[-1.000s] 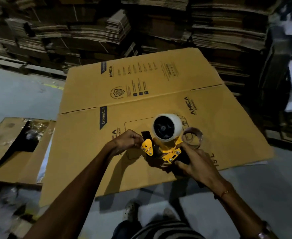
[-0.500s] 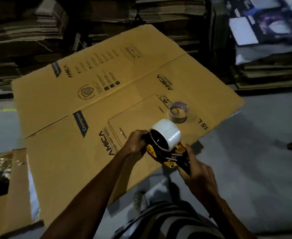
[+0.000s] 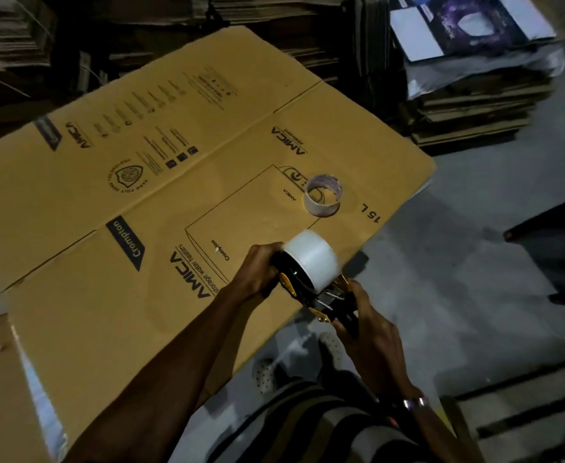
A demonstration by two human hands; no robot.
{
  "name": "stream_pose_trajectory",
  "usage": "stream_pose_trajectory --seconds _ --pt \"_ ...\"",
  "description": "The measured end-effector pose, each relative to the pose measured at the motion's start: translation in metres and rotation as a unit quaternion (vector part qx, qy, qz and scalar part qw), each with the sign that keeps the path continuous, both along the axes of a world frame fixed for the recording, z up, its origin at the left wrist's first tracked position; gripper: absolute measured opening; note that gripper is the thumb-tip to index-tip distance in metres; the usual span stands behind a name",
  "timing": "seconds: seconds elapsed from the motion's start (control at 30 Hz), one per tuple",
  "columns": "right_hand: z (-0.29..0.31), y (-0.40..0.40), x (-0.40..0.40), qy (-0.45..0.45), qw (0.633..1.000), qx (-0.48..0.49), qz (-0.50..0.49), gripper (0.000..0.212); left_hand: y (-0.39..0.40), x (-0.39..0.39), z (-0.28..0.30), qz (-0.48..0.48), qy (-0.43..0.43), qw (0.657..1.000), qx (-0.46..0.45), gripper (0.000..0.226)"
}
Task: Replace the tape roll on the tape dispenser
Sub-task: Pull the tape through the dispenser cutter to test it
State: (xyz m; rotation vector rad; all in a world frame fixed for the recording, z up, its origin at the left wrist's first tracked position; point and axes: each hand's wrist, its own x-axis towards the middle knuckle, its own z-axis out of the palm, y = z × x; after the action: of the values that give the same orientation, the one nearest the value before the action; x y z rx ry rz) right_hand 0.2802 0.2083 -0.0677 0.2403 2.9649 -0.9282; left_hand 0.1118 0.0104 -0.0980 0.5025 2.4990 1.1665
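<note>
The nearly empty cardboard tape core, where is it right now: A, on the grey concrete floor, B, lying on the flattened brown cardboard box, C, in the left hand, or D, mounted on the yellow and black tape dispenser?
B: the nearly empty cardboard tape core rests on the flattened brown cardboard box, apart from both hands, while the full white tape roll sits on the yellow and black tape dispenser.
</note>
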Motion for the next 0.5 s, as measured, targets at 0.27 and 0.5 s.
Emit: stream_pose_trajectory --seconds 0.27,0.5 --pt "-0.01 0.003 0.009 -0.04 0.999 -0.017 -0.008 0.071 -0.006 0.0 -0.021 -0.06 0.078 0.995 -0.026 0.027" --pt "-0.012 0.001 0.009 -0.073 0.997 -0.014 -0.032 0.077 -0.016 -0.001 -0.023 -0.051 0.13 0.973 -0.181 0.057"
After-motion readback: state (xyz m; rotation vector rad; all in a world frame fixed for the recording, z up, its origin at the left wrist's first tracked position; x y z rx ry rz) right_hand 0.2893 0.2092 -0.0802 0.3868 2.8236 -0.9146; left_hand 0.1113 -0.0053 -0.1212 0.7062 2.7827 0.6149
